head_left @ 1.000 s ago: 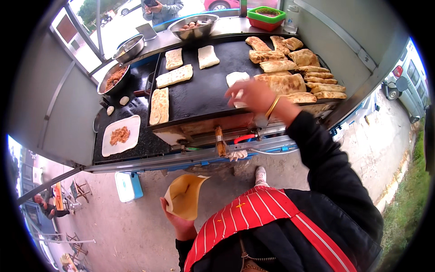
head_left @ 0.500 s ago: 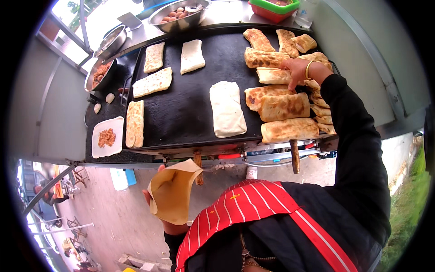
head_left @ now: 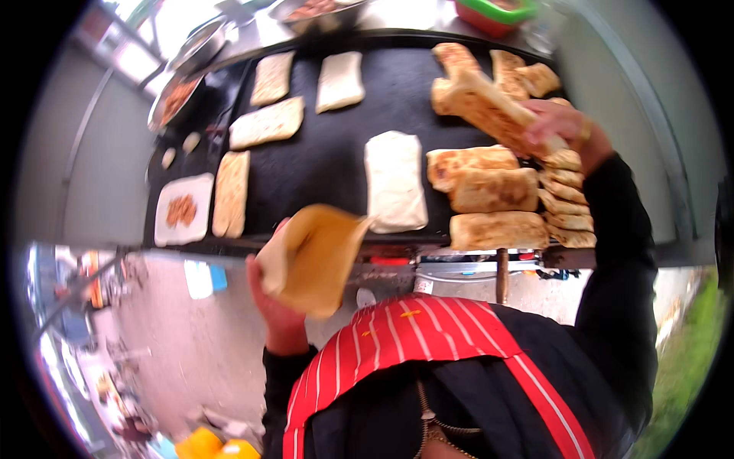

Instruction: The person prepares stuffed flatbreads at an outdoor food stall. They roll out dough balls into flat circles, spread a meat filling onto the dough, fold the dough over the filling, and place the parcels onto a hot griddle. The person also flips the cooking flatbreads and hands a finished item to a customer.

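My left hand grips a brown paper bag whose mouth gapes, in front of the griddle's near edge. At the griddle's right side, my right hand is closed on the end of a browned stuffed flatbread, which is tilted up over the others. Below that hand lie several more browned flatbreads, and a row of folded ones is stacked at the right edge. A pale, uncooked-looking flatbread rests mid-griddle.
Several lightly browned flatbreads lie on the left of the black griddle. A dough sheet with meat filling sits at the left, near a bowl of filling. A wooden handle juts from the near edge. Metal walls flank both sides.
My right hand has taken hold of a flatbread and tilted it up from the pile. My left hand has raised the paper bag toward the griddle, and its mouth shows wider. The view has shifted slightly.
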### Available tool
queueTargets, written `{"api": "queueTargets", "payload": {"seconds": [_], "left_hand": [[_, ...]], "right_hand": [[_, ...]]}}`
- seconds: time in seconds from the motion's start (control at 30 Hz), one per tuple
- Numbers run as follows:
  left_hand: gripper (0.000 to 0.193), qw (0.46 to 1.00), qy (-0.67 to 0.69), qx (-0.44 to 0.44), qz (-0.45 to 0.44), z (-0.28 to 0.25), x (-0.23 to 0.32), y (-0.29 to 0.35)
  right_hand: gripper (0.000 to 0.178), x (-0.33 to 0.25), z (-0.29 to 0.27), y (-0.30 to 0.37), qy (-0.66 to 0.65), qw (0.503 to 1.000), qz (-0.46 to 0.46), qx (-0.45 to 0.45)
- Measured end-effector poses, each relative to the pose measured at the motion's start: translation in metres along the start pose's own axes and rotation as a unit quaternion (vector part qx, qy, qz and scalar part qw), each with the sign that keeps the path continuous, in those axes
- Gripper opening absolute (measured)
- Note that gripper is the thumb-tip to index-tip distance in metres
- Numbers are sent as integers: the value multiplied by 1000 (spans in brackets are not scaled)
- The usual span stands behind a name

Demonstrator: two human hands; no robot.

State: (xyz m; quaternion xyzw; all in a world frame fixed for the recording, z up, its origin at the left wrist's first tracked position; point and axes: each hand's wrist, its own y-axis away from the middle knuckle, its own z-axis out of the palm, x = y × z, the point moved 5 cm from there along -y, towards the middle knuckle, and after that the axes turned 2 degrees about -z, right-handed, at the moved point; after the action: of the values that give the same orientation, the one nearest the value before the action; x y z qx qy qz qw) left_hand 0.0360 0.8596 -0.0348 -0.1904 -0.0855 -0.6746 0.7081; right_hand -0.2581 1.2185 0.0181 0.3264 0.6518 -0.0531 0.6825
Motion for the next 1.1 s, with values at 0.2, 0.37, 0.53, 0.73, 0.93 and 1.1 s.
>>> {"api": "queueTargets", "payload": {"seconds": [0.2, 0.37, 0.53, 0.73, 0.93, 1.1], "left_hand": [[71, 942, -309, 110, 74, -6, 24, -10], [72, 925, -365, 30, 96, -9, 38, -10], [69, 922, -384, 42, 20, -21, 42, -24], [110, 692, -704, 133, 93, -57, 78, -61], [112, 647, -751, 119, 50, -50, 89, -76], [104, 533, -812, 156, 179, -31, 93, -80]], "right_hand": [[75, -108, 133, 20, 358, 919, -163, -13], [55, -119, 216, 6, 552, 814, -171, 61], [52, -89, 272, -25, 540, 804, -109, 224], [57, -36, 304, -91, 398, 865, 5, 307], [61, -24, 324, -108, 376, 852, -87, 355], [67, -27, 315, -100, 401, 864, -168, 256]]}}
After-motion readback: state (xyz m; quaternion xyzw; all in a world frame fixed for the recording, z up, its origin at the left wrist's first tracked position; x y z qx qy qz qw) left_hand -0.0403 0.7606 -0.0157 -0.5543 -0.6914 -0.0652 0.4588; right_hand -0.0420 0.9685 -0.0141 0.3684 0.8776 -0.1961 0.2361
